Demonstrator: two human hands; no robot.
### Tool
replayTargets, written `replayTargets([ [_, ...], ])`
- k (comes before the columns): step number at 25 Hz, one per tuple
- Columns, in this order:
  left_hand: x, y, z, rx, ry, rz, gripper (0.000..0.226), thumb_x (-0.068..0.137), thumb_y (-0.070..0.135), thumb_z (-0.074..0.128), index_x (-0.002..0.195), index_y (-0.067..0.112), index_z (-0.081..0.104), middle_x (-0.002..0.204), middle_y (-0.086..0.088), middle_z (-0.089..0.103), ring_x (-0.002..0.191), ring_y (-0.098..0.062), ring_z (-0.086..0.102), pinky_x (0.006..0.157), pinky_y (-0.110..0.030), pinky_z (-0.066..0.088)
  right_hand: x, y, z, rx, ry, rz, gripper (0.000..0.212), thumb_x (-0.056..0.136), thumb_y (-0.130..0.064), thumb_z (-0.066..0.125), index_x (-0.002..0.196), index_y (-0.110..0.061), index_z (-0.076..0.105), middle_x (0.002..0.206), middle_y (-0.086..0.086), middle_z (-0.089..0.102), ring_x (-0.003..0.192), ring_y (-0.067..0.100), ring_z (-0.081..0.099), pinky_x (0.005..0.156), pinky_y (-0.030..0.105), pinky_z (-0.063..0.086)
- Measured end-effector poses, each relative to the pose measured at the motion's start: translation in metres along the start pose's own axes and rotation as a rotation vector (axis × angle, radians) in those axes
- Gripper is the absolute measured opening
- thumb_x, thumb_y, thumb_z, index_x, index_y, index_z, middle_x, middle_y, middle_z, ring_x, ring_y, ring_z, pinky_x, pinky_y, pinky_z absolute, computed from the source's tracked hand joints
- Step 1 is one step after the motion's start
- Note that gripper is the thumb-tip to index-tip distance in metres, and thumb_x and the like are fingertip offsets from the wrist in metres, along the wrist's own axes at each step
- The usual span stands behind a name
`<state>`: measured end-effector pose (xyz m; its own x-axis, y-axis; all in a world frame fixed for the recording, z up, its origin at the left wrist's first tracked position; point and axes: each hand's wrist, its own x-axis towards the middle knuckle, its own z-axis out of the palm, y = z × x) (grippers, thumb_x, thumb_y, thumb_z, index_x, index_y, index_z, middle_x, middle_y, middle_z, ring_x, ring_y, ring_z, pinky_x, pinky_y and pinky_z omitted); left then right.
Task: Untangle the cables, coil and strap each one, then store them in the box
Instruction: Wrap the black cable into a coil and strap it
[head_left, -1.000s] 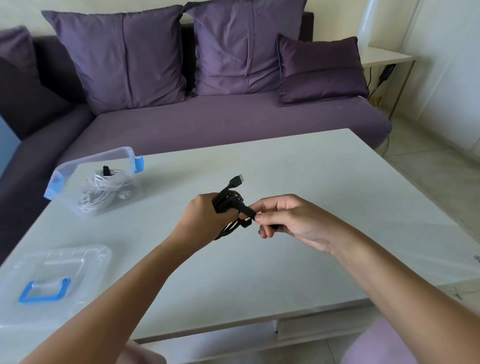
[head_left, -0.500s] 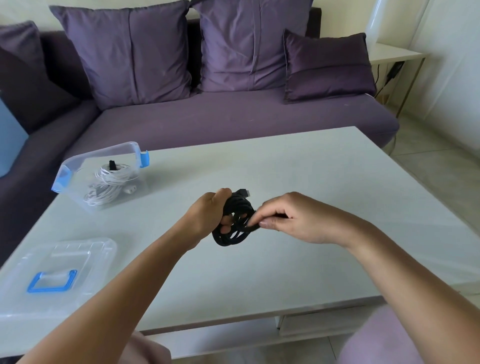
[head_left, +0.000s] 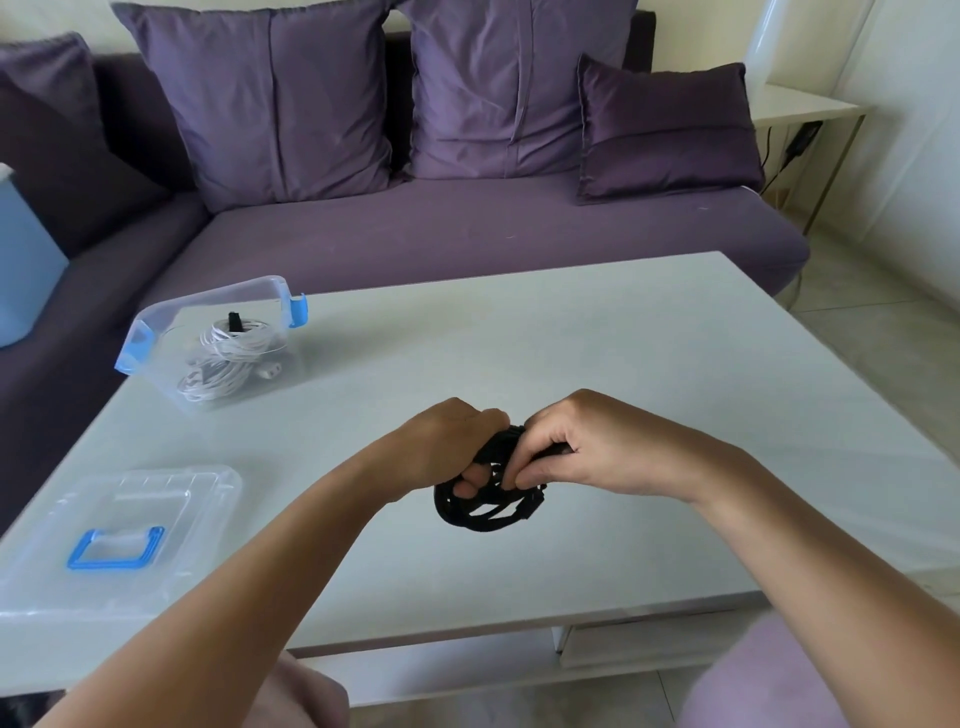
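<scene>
Over the table (head_left: 623, 364), black cable (head_left: 483, 512) now hangs lower.

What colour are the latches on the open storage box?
Blue. The head view shows the box of clear plastic with blue latches.

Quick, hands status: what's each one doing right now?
Left hand: closed on the black cable coil.
Right hand: closed, pinching the same coil at its top.

Soft, bright daylight comes from the right; the desk (head_left: 597, 353) carries pale sheen and faint shadows. Wide-angle bending shows at the edges, with slight overall softness.
</scene>
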<state>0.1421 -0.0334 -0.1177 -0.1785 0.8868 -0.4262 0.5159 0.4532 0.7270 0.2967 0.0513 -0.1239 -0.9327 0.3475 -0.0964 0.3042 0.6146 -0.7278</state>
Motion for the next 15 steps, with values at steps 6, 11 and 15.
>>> replayTargets([
  [6, 0.001, -0.002, -0.006, -0.035, -0.012, -0.068, 0.03, 0.094, 0.024, 0.032, 0.07, 0.013, 0.046, 0.046, 0.005, 0.043, 0.041, -0.014, 0.041, 0.051, -0.024, 0.03, -0.001, -0.007, 0.002, -0.124, 0.149, -0.124, 0.004, 0.084, -0.013, 0.069, 0.082, -0.015, 0.066, 0.077, -0.01, 0.057, 0.067, -0.002, 0.051, 0.06, 0.01, 0.034],
  [11, 0.002, -0.005, -0.001, -0.013, -0.037, -0.07, 0.037, 0.094, 0.029, 0.032, 0.075, 0.014, 0.06, 0.048, 0.007, 0.048, 0.043, -0.012, 0.044, 0.066, -0.03, 0.032, -0.003, -0.005, 0.004, -0.103, 0.225, -0.181, 0.017, 0.084, -0.006, 0.065, 0.082, -0.021, 0.059, 0.08, -0.011, 0.06, 0.075, 0.011, 0.057, 0.069, 0.027, 0.047],
  [15, 0.001, -0.003, 0.005, 0.083, -0.044, -0.051, 0.046, 0.092, 0.037, 0.032, 0.069, 0.013, 0.065, 0.048, 0.005, 0.056, 0.045, -0.01, 0.046, 0.061, -0.024, 0.032, -0.003, -0.008, 0.006, -0.09, 0.279, -0.179, 0.027, 0.083, -0.006, 0.067, 0.086, -0.029, 0.053, 0.081, -0.016, 0.061, 0.076, 0.008, 0.056, 0.072, 0.025, 0.047],
])
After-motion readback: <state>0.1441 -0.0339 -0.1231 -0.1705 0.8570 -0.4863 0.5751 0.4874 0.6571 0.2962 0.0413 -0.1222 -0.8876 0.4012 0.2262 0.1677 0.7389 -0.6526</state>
